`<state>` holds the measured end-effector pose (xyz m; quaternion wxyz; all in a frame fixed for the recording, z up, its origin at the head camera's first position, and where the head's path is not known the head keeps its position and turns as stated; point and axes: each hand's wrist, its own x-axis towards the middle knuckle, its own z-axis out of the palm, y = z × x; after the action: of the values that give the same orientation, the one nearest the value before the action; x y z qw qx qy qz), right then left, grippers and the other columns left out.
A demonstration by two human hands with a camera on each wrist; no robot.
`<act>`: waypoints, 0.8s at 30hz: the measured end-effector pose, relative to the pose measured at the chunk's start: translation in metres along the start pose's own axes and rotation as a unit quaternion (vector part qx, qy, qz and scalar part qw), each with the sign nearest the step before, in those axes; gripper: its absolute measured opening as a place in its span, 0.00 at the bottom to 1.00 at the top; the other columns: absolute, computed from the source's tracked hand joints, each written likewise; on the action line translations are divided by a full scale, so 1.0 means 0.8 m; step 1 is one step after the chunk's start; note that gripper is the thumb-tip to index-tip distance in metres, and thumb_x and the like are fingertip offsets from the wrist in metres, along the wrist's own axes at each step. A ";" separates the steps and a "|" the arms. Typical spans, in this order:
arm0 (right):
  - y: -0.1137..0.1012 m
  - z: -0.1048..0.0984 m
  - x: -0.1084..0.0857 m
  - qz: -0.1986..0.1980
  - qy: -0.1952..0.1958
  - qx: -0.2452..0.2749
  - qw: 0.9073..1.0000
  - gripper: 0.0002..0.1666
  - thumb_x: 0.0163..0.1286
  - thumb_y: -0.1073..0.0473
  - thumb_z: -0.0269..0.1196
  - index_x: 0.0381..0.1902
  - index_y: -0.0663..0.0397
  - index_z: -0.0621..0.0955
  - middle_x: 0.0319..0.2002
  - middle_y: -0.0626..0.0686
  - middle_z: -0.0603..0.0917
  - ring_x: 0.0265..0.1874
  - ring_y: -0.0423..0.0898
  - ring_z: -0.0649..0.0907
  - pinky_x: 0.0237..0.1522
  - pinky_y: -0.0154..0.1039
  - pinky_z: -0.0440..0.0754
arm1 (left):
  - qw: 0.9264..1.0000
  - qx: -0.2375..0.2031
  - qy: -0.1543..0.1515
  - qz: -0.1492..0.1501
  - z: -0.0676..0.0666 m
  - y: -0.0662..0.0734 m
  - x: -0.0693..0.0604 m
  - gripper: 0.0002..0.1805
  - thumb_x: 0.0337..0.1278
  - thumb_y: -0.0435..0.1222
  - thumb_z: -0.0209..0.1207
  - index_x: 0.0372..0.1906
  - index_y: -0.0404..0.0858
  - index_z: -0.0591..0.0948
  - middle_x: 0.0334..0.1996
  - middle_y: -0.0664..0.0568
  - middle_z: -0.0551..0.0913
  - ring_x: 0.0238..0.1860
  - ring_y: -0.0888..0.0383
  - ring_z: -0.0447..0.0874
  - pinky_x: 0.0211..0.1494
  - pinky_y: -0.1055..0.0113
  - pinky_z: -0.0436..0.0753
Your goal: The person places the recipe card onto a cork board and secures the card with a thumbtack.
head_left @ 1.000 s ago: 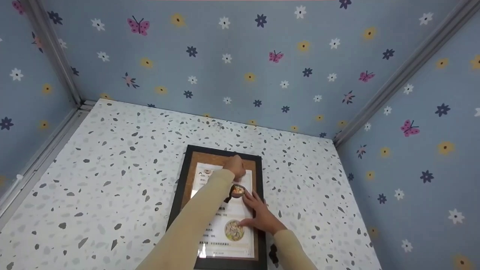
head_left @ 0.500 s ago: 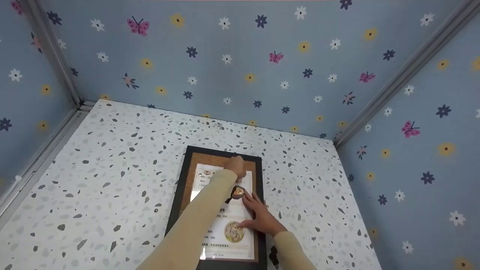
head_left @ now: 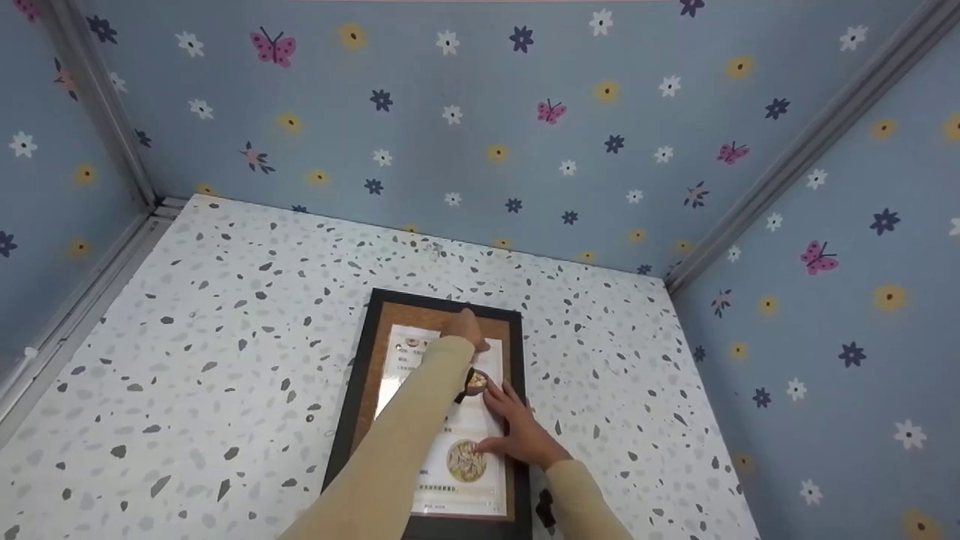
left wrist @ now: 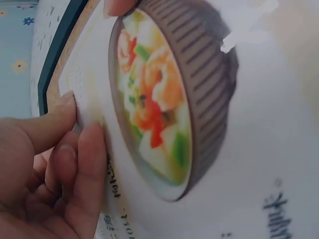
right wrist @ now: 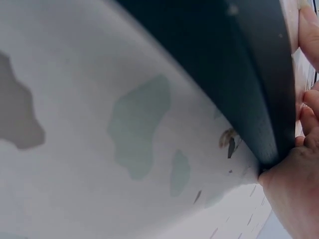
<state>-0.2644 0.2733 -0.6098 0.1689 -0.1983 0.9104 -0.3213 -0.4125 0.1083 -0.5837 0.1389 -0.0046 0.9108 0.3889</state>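
Cream-sleeved left arm outstretched, right hand spread on printed sheet.

A pale-blue back wall is rising beyond the far edge of a white tabletop speckled with grey chips. White, yellow and navy flowers and pink butterflies are covering it, and the same print is continuing over a blue left wall and a blue right wall. Slim grey posts are standing at the tabletop's far corners, while a grey rail is following its left edge. Soft light is brightening the white surface.
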 end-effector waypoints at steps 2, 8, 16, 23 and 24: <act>-0.003 -0.001 0.000 0.000 0.005 0.001 1.000 0.57 0.55 0.41 0.73 0.77 0.49 0.60 0.79 0.46 0.49 0.77 0.55 0.42 0.71 0.62 0.49 | 1.000 -0.005 0.013 0.003 0.000 -0.003 -0.002 0.30 0.48 0.36 0.75 0.53 0.26 0.75 0.46 0.38 0.81 0.50 0.44 0.80 0.54 0.52 0.79; -0.005 0.001 -0.002 -0.003 0.010 0.003 1.000 0.58 0.55 0.42 0.74 0.77 0.51 0.59 0.79 0.48 0.49 0.77 0.56 0.42 0.71 0.63 0.48 | 0.995 -0.085 0.013 0.059 0.004 -0.028 -0.004 0.13 0.55 0.38 0.70 0.27 0.34 0.81 0.23 0.47 0.81 0.24 0.55 0.81 0.32 0.61 0.81; -0.004 0.014 -0.003 0.006 -0.003 0.009 1.000 0.58 0.54 0.42 0.74 0.77 0.51 0.60 0.79 0.47 0.49 0.77 0.56 0.42 0.71 0.64 0.48 | 0.971 -0.208 -0.093 0.076 -0.023 -0.069 -0.028 0.15 0.72 0.33 0.52 0.37 0.25 0.84 0.19 0.50 0.78 0.14 0.62 0.73 0.19 0.71 0.76; -0.006 0.006 -0.002 0.026 0.004 0.002 1.000 0.59 0.53 0.38 0.74 0.77 0.44 0.59 0.79 0.42 0.47 0.77 0.52 0.40 0.71 0.63 0.46 | 0.981 -0.119 -0.094 0.122 -0.098 -0.090 -0.072 0.17 0.73 0.41 0.52 0.42 0.33 0.87 0.22 0.53 0.79 0.18 0.63 0.68 0.22 0.70 0.70; -0.006 0.005 -0.003 0.031 0.004 -0.001 1.000 0.59 0.53 0.38 0.74 0.77 0.42 0.59 0.79 0.41 0.47 0.77 0.51 0.40 0.71 0.63 0.46 | 0.981 -0.117 -0.093 0.124 -0.108 -0.096 -0.078 0.17 0.72 0.40 0.53 0.42 0.33 0.87 0.23 0.53 0.80 0.18 0.62 0.68 0.22 0.70 0.69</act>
<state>-0.2597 0.2688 -0.6091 0.1749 -0.1693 0.9169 -0.3163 -0.3649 -0.0130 -0.5649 0.1718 0.1282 0.8358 0.5055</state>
